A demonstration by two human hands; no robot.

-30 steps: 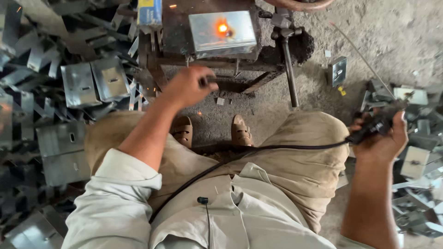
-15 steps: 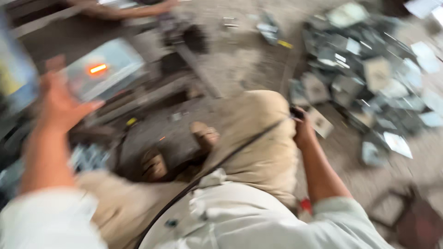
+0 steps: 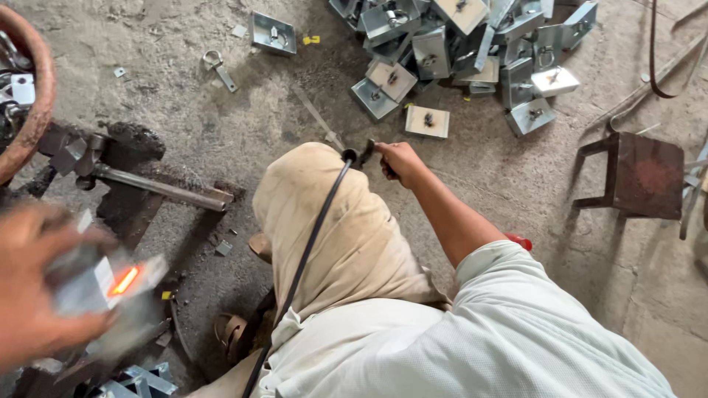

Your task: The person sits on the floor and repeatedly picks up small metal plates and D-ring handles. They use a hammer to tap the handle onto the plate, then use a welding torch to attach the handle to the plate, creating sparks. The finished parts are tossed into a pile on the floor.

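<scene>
Head view shows the right hand (image 3: 398, 158) with its grip clamped on a dark welding tool with a black cable (image 3: 363, 155), held low beside the knee, away from the work. The left hand (image 3: 33, 287) grips a blurred grey metal box with a glowing orange spot (image 3: 110, 284) — fingers kept clear of the hot patch. A pile of similar grey metal boxes (image 3: 464, 51) lies on the concrete floor (image 3: 221, 125).

This is a small metal workshop. The concrete floor (image 3: 221, 125) is rough and dirty. Beyond the right hand (image 3: 398, 158) lies a heap of galvanized steel brackets (image 3: 472, 44). A rusty iron stool (image 3: 641, 177) stands to its right. In the left hand (image 3: 33, 287) a metal piece (image 3: 110, 284) glows orange.
</scene>
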